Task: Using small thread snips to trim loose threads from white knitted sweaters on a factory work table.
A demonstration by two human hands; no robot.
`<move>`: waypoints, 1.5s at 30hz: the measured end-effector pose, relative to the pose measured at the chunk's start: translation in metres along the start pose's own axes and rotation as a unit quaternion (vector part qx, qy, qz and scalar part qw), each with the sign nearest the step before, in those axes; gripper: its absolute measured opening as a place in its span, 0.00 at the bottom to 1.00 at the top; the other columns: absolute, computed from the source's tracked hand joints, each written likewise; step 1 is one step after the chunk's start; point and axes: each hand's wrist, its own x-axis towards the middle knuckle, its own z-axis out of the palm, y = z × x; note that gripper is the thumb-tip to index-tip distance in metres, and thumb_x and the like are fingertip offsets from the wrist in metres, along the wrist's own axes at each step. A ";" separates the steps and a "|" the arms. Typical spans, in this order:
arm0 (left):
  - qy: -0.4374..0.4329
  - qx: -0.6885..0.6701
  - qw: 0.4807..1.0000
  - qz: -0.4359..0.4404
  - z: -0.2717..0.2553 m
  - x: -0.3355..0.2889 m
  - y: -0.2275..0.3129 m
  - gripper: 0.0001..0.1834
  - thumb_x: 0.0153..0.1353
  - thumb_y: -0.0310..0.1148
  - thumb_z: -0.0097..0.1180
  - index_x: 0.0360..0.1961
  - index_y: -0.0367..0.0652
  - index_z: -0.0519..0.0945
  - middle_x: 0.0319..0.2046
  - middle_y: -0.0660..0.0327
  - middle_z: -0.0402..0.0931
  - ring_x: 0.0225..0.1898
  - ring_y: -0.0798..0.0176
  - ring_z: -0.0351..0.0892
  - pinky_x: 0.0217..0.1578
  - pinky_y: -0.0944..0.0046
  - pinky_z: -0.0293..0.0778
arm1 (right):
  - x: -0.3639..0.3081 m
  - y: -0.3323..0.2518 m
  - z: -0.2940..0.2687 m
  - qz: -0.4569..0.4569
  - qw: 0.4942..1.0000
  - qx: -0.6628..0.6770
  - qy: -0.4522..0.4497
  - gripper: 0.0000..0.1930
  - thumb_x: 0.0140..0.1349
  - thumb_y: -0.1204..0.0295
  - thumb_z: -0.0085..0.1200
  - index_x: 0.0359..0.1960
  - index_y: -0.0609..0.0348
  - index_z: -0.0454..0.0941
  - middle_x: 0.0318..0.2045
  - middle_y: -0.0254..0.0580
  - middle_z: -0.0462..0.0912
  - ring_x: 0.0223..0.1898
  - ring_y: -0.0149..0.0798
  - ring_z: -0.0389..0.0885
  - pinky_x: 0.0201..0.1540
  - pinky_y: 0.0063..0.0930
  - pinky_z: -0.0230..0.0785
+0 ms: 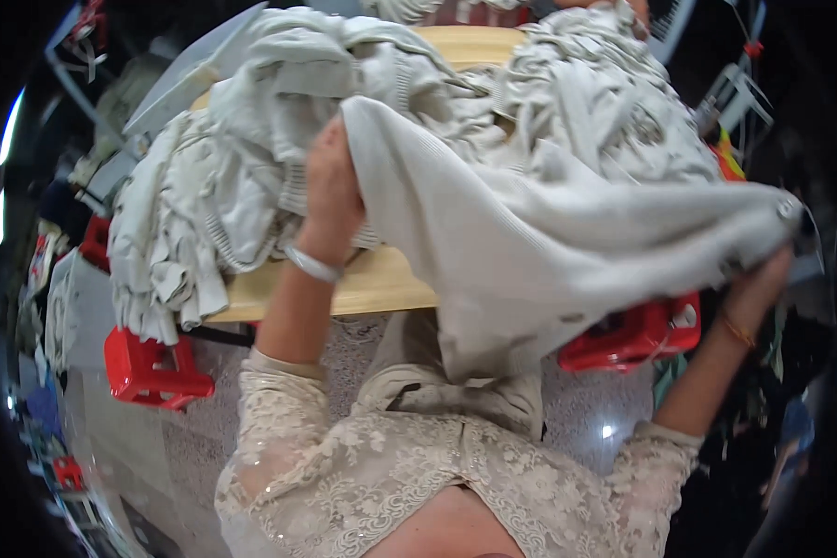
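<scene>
A cream ribbed-knit garment with buttons (pixel 502 232) is held spread between a worker's two hands above the near edge of a pale yellow table (pixel 391 284).

The left hand (pixel 333 181), a pale bangle (pixel 313 264) at its wrist, is closed on the garment's upper left corner; the right hand (pixel 761 284), with a thin orange band (pixel 739 333) at the wrist, grips the far right end, its fingers partly hidden by cloth. The knit sags between them, its lower part hanging in front of the worker's lace top (pixel 391 484) and lap. Beyond, a rumpled heap of similar cream knits (pixel 288 74) covers the table's left side, and another cream heap (pixel 604 102) the right. Red plastic stools (pixel 153 367) stand below on the speckled floor (pixel 591 409).
</scene>
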 end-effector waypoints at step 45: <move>-0.204 0.465 0.694 0.511 0.063 -0.108 0.135 0.26 0.41 0.31 0.69 0.44 0.36 0.75 0.17 0.66 0.69 0.14 0.66 0.67 0.14 0.66 0.59 | -0.216 -0.020 0.098 -0.007 0.743 0.178 -0.645 0.16 0.55 0.81 0.54 0.47 0.68 0.72 0.37 0.40 0.76 0.36 0.29 0.74 0.38 0.21 0.67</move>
